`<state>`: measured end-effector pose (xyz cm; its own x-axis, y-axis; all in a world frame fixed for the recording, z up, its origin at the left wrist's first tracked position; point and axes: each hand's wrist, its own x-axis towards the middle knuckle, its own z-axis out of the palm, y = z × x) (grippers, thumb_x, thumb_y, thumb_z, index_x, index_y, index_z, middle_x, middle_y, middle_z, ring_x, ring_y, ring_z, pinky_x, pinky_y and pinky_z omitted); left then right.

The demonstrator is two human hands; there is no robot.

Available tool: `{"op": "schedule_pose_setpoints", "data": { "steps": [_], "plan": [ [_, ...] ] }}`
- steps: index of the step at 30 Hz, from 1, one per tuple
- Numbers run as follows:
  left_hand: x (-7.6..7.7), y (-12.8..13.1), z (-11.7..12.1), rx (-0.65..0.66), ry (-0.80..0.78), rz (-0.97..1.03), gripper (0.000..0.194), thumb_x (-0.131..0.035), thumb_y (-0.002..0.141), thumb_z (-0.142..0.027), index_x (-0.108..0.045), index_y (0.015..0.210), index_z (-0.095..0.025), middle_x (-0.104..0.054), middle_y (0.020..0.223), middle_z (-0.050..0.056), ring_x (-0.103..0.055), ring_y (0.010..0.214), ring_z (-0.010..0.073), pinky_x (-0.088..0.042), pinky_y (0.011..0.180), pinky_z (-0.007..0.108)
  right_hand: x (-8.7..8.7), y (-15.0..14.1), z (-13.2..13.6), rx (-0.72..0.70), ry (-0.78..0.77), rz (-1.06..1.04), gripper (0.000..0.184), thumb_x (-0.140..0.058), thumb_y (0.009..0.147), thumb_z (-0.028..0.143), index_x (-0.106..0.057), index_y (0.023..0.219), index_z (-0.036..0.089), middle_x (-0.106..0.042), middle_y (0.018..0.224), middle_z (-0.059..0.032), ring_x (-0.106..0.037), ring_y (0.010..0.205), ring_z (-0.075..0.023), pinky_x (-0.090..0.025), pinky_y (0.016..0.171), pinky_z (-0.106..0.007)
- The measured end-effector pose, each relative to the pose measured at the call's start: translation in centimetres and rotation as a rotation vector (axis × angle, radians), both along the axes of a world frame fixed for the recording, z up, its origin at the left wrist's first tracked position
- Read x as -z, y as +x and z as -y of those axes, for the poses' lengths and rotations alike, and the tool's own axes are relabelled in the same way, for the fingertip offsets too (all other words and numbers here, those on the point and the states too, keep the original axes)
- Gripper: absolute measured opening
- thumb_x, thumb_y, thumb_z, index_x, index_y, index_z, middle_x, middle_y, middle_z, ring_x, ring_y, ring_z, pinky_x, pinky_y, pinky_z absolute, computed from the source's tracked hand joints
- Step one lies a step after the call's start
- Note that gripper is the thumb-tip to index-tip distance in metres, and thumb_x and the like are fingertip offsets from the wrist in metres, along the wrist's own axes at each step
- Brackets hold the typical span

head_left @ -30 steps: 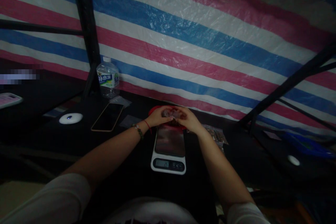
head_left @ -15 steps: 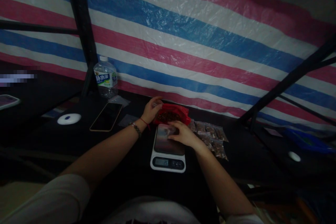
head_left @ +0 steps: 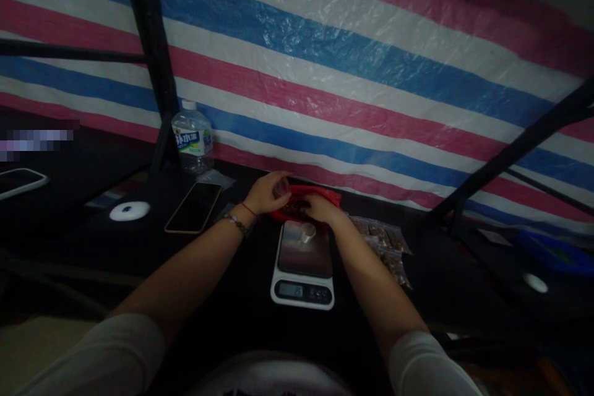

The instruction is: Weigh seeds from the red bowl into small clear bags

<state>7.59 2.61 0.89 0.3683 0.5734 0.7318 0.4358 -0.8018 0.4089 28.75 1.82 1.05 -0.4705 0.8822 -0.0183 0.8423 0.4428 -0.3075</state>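
A white kitchen scale (head_left: 302,294) with a lit display stands in front of me, and a small clear cup (head_left: 307,233) rests on its dark plate. Just behind it lies an open red plastic bag (head_left: 325,193) containing small dark brown pieces (head_left: 293,205). At the bag's left edge, my left hand (head_left: 268,192) is closed around a clear plastic cup (head_left: 281,188). My right hand (head_left: 319,207) reaches into the bag, fingers curled down among the brown pieces; the fingertips are hidden. Several small filled zip bags (head_left: 383,235) lie right of the scale, partly behind my right forearm.
A phone (head_left: 193,207), a white oval object (head_left: 130,211) and a clear bottle (head_left: 193,139) stand or lie to the left on the black table. Clear plastic bags (head_left: 218,179) lie near the bottle. Black frame posts (head_left: 155,43) and a striped sheet (head_left: 325,86) rise behind.
My right hand has left the scale's plate and moved back into the red bag. The small cup on the plate now shows uncovered. My left hand stays at the bag's edge.
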Motion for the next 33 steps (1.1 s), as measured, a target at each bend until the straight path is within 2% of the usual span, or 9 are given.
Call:
{"op": "schedule_pose_setpoints", "data": {
  "steps": [4, 6, 13, 18, 21, 24, 29, 33],
  "plan": [
    [-0.5, -0.1, 0.1, 0.182, -0.041, -0.23, 0.045, -0.061, 0.072, -0.027, -0.057, 0.116, -0.017, -0.066, 0.105, 0.006, -0.063, 0.094, 0.0197, -0.049, 0.083, 0.031, 0.7, -0.6, -1.0, -0.014, -0.087, 0.058, 0.039, -0.064, 0.08, 0.027, -0.062, 0.118, 0.022, -0.067, 0.113, -0.0063, -0.064, 0.097, -0.0201, -0.047, 0.084, -0.026],
    [-0.7, -0.1, 0.3, 0.219, -0.056, -0.271, 0.044, -0.061, 0.072, -0.026, -0.058, 0.115, -0.017, -0.067, 0.102, 0.006, -0.063, 0.091, 0.0187, -0.049, 0.081, 0.029, 1.0, -1.1, -1.1, -0.001, -0.073, 0.079, 0.038, -0.063, 0.08, 0.031, -0.062, 0.117, 0.022, -0.067, 0.113, -0.0066, -0.064, 0.095, -0.0197, -0.047, 0.081, -0.025],
    [-0.5, 0.4, 0.5, 0.241, -0.097, -0.248, 0.039, -0.061, 0.071, -0.025, -0.062, 0.109, -0.017, -0.068, 0.095, 0.005, -0.064, 0.084, 0.0187, -0.048, 0.079, 0.029, 1.5, -1.9, -1.4, -0.008, 0.009, 0.083, 0.021, -0.058, 0.08, 0.018, -0.069, 0.097, 0.014, -0.071, 0.097, -0.0098, -0.065, 0.083, -0.019, -0.046, 0.073, -0.025],
    [-0.5, 0.5, 0.6, 0.219, -0.142, -0.21, 0.037, -0.06, 0.069, -0.023, -0.064, 0.105, -0.02, -0.068, 0.092, 0.004, -0.063, 0.083, 0.0192, -0.047, 0.077, 0.029, 1.1, -0.8, -1.4, -0.046, -0.014, 0.03, 0.022, -0.055, 0.076, 0.008, -0.071, 0.09, 0.015, -0.072, 0.09, -0.006, -0.065, 0.081, -0.0159, -0.045, 0.075, -0.022],
    [-0.4, 0.4, 0.4, 0.233, -0.152, -0.185, 0.039, -0.061, 0.067, -0.022, -0.065, 0.106, -0.02, -0.068, 0.092, 0.003, -0.063, 0.08, 0.0184, -0.047, 0.076, 0.028, 0.6, 0.0, -1.0, -0.045, -0.016, 0.018, 0.025, -0.055, 0.074, 0.006, -0.071, 0.091, 0.015, -0.072, 0.093, -0.0056, -0.064, 0.085, -0.0158, -0.045, 0.077, -0.022],
    [-0.5, 0.3, 0.4, 0.273, -0.146, -0.173, 0.039, -0.062, 0.067, -0.022, -0.065, 0.106, -0.019, -0.069, 0.094, 0.004, -0.063, 0.083, 0.019, -0.046, 0.078, 0.028, 0.2, 0.7, -0.3, -0.011, -0.035, 0.03, 0.028, -0.057, 0.074, 0.008, -0.071, 0.096, 0.019, -0.071, 0.099, -0.0052, -0.064, 0.089, -0.0171, -0.045, 0.08, -0.023],
    [-1.4, 0.6, 1.3, 0.436, -0.216, -0.321, 0.034, -0.064, 0.068, -0.024, -0.067, 0.101, -0.019, -0.069, 0.089, 0.003, -0.062, 0.077, 0.0165, -0.044, 0.07, 0.024, 0.4, 1.1, 0.5, 0.023, -0.105, 0.068, 0.039, -0.064, 0.072, 0.018, -0.066, 0.111, 0.022, -0.071, 0.103, -0.0054, -0.066, 0.088, -0.0196, -0.047, 0.079, -0.026],
    [-1.7, 0.7, 1.9, 0.499, -0.311, -0.382, 0.027, -0.069, 0.067, -0.031, -0.068, 0.091, -0.019, -0.067, 0.08, 0.001, -0.059, 0.067, 0.0132, -0.041, 0.062, 0.021, 0.9, 0.8, 0.3, -0.011, -0.095, 0.048, 0.032, -0.062, 0.071, 0.011, -0.07, 0.101, 0.02, -0.072, 0.099, -0.0056, -0.066, 0.086, -0.0185, -0.047, 0.077, -0.024]
  ]
}}
